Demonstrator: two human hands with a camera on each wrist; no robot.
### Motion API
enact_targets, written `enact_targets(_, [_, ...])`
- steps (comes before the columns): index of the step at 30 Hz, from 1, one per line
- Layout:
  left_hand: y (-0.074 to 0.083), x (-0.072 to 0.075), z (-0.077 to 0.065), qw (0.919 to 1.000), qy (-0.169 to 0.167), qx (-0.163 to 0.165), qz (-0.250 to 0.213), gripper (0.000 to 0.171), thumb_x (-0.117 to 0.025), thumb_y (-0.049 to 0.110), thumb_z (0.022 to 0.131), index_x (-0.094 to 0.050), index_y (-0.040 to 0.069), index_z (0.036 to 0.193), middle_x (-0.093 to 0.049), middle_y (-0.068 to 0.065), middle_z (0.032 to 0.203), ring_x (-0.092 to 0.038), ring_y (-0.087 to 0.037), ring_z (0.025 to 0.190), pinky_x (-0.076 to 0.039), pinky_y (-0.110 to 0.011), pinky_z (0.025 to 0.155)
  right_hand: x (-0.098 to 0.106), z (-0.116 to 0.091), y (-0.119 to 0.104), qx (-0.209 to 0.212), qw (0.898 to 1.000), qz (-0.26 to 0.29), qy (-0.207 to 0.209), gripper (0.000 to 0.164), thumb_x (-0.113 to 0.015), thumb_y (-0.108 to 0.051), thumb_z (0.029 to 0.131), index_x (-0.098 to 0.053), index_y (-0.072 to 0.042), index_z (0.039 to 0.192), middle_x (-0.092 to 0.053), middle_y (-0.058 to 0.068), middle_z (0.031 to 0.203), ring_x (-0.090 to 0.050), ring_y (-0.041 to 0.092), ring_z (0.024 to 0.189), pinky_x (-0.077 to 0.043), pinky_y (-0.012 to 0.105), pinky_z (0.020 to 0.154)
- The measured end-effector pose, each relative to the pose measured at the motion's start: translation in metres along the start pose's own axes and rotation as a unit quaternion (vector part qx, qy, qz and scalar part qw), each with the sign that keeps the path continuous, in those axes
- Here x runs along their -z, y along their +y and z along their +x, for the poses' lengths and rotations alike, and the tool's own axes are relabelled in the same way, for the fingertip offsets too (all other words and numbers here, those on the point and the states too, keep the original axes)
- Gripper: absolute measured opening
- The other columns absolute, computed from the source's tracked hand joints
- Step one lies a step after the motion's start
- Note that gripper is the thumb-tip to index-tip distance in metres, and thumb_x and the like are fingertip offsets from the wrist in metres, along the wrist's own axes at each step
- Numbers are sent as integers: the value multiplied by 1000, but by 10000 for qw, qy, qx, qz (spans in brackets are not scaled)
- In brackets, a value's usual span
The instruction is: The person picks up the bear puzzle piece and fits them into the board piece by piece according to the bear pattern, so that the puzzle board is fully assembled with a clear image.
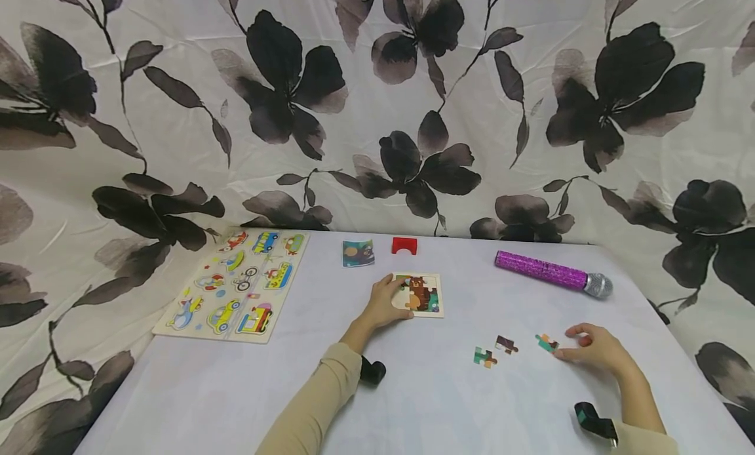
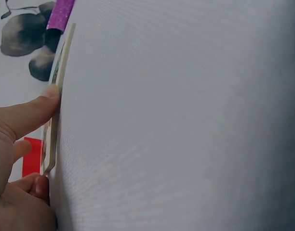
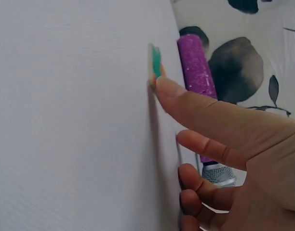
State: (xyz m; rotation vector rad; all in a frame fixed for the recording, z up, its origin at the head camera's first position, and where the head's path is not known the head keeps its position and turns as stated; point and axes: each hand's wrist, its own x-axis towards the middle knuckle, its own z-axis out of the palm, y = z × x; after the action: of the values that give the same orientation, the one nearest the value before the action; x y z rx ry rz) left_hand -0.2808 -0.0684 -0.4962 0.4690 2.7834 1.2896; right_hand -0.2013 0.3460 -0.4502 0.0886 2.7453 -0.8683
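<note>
Bear puzzle (image 1: 420,294): in the head view, the left hand (image 1: 385,304) grips its left side. Rightward of it and nearer the viewer, the right hand (image 1: 600,350) touches a loose piece (image 1: 545,341). Picking up seems the step in hand; next likely calls for pinching. Left wrist view: thumb and curled fingers clasp the puzzle's edges. Right wrist view: only the thumb meets the piece; the other fingers, loosely bent, sit apart.
</note>
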Motion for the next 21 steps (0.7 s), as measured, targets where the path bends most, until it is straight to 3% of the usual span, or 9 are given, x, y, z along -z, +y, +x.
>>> enact_targets(5, [0,0,-1,10000,12,62,48,78,-81,21,70,-45,-2,136,-31,-31,144,-27,-45,131,-28,-55,106,-10,2,-1,197,9997,45,99,58,-79,-36,73,-58,5,109,-56,22,101,-52,33,92,-46,47,75])
enact_targets(11, [2,-1,0,9996,-31,233,156,83,-81,23,71,-42,-11,135,-31,-29,145,-26,-43,133,-27,-51,109,-14,4,-10,426,9990,59,100,37,-79,-26,74,-60,2,91,-56,8,83,-48,22,77,-41,32,65])
enact_targets(14, [3,-1,1,9994,10,246,243,83,-82,24,70,-43,-14,132,-33,-29,144,-28,-43,132,-28,-50,109,-13,4,-14,629,9975,69,312,27,-76,-18,77,-57,1,84,-56,5,78,-47,19,72,-39,30,63])
enact_targets(16, [3,-1,1,9993,31,263,249,84,-83,23,69,-43,-15,132,-33,-29,143,-28,-43,131,-27,-49,109,-13,6,-17,796,9951,372,454,23,-72,-11,80,-53,2,84,-58,7,78,-51,16,70,-43,29,61])
enact_targets(18, [2,-1,1,9994,58,253,237,85,-83,23,68,-42,-16,132,-34,-29,143,-28,-42,131,-28,-49,109,-12,9,-21,893,9895,1001,541,20,-66,-4,84,-50,7,87,-60,10,81,-57,12,69,-50,28,61])
enact_targets(21, [2,-1,1,9994,52,277,192,86,-83,23,69,-41,-15,133,-33,-28,144,-27,-42,132,-28,-49,109,-11,18,-30,982,9700,2132,639,19,-59,3,88,-44,12,97,-59,14,88,-64,7,70,-56,25,64])
